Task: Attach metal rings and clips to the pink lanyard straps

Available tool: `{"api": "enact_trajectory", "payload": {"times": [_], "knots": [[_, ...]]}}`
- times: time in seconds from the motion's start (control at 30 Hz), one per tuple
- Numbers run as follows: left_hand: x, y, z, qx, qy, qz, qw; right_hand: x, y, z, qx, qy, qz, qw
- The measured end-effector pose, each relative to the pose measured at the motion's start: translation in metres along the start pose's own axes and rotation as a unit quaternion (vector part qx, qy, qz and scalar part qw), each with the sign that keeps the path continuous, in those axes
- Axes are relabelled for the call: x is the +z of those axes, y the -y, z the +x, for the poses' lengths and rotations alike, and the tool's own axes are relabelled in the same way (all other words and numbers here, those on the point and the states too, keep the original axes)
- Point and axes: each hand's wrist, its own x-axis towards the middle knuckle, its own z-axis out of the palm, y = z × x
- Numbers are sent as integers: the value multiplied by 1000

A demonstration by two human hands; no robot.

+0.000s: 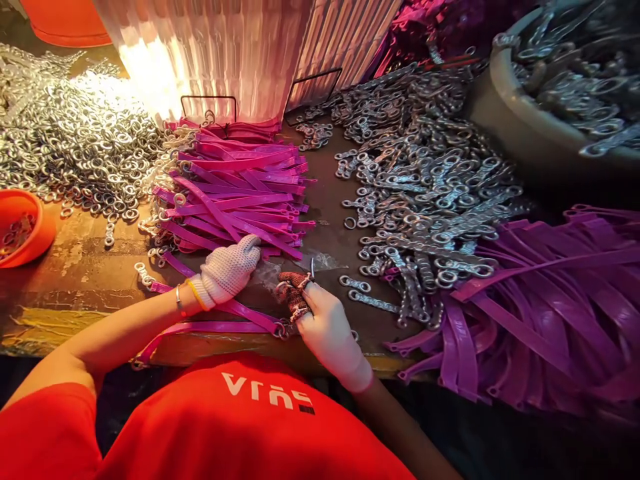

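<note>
My left hand (227,273), in a white knit glove with a yellow cuff, is closed at the near edge of a pile of magenta straps (240,193). What its fingers hold, if anything, is hidden. My right hand (320,320) wears a pale glove with dark brown coverings on some fingers. It is closed, and a thin curved metal tool (313,268) sticks up from it. Loose magenta straps (210,327) with metal rings at their ends lie below my left hand. Short linked chain pieces (373,301) lie to the right of my right hand.
Silver rings (85,147) are heaped at the left beside an orange bowl (30,230). Chain pieces (420,193) cover the right, under a large grey tub (525,120). Purple straps (540,307) hang over the table edge. A translucent ribbed panel (225,60) stands behind.
</note>
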Motion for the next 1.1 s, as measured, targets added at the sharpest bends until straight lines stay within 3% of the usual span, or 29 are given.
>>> {"api": "enact_trajectory", "payload": {"times": [0.13,0.27,0.37,0.43,0.5,0.57,0.63,0.67,0.73,0.83,0.97,1.03,1.1], "knots": [[-17,-8,-29,-9,-24,-208,978,4,1,-1,-73,-26,-105,991],[-25,-19,-52,-68,42,-384,920,8,13,-1,-99,-20,-258,961],[-22,-23,-60,-95,68,-439,891,10,23,-3,-119,-2,-333,935],[-17,-22,-63,-91,82,-431,894,11,26,-4,-123,-4,-365,923],[-10,-21,-66,-55,89,-373,922,14,26,-7,-122,-7,-387,914],[-2,-19,-70,-19,79,-248,965,16,24,-10,-118,-2,-398,910],[5,-18,-74,-8,66,-128,990,16,21,-13,-107,3,-386,916],[7,-18,-76,-6,66,-109,992,15,20,-14,-101,5,-369,924],[9,-16,-78,4,77,-168,983,12,21,-15,-92,19,-316,944],[7,-13,-77,5,76,-295,953,3,30,-9,-54,104,-270,956],[7,-10,-79,-6,60,-290,955,0,43,1,68,225,-339,911],[11,-10,-80,-14,70,-270,960,4,45,2,78,243,-379,890],[16,-12,-81,-22,86,-247,965,9,43,-1,42,251,-406,878]]}}
